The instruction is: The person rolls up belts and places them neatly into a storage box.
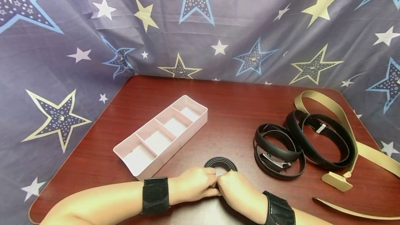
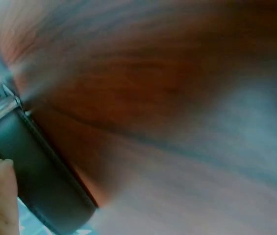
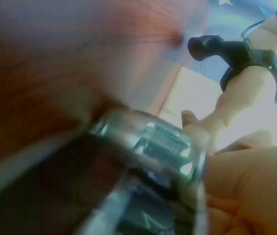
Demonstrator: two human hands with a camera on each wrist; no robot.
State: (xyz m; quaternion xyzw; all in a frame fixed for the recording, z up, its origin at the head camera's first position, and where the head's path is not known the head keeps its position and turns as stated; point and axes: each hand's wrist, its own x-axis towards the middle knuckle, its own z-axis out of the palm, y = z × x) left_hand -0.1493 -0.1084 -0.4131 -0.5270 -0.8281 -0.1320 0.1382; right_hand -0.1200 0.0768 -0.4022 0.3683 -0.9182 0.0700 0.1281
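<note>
Left hand and right hand grip a coiled black belt; pink divided tray toward the table's left edge, other belts crowding the right.

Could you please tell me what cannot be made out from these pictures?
Much of the near side of the black coiled belt: hidden by the left hand and right hand, head view.
Whether the tan belt and tan strip join: cut off by the right edge, head view.
Fine marks on the silver buckle: blurred, right wrist view.
Grain of the table: blurred, left wrist view.
</note>
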